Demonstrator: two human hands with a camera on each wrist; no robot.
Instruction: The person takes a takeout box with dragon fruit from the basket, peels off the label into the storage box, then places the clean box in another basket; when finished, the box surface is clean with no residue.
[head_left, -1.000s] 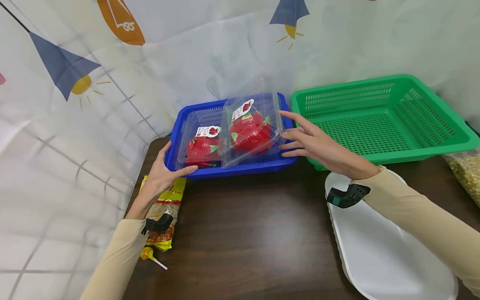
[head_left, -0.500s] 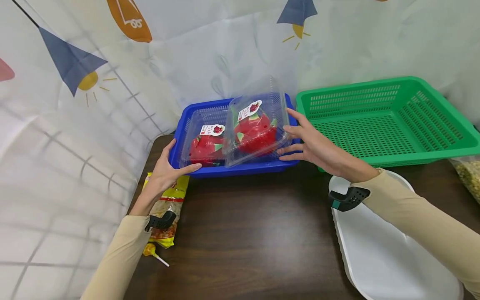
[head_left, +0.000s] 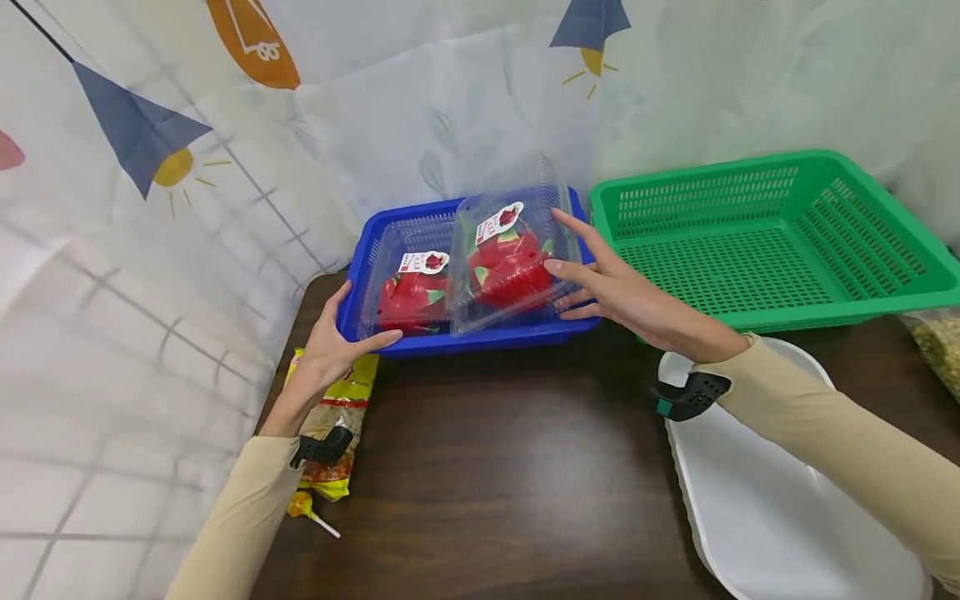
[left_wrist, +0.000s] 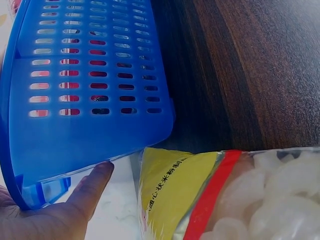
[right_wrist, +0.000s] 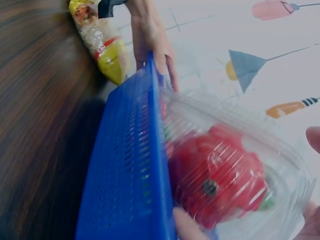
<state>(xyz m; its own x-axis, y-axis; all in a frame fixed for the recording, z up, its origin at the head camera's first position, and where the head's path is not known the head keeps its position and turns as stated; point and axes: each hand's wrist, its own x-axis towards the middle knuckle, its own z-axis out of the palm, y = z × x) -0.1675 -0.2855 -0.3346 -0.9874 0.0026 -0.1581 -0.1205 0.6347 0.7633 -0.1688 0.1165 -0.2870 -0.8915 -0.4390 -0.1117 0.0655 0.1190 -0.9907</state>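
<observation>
In the head view, a blue plastic basket (head_left: pixel 517 335) holds two clear plastic boxes of dragon fruit with labels. The left box (head_left: pixel 412 292) lies lower inside it. The right box (head_left: pixel 510 271) is tilted, overlapping the left box's edge and standing above the rim. My left hand (head_left: pixel 322 350) grips the basket's front left corner, its thumb along the front; the left wrist view has the thumb (left_wrist: pixel 92 187) against the end wall. My right hand (head_left: pixel 618 287) holds the right side of the tilted box, its lower fingers partly hidden behind clear plastic.
A green basket (head_left: pixel 795 312) stands right of the blue one. Nearer is a white tray (head_left: pixel 787 517), partly under my right arm. At left lie a yellow food bag (head_left: pixel 348 392) and a lollipop (head_left: pixel 302 504). A bag of grains (head_left: pixel 937 346) sits far right.
My right hand's index finger and thumb have shifted left, further over the tilted box. The left hand stays at the basket corner. The whole view has shifted slightly.
</observation>
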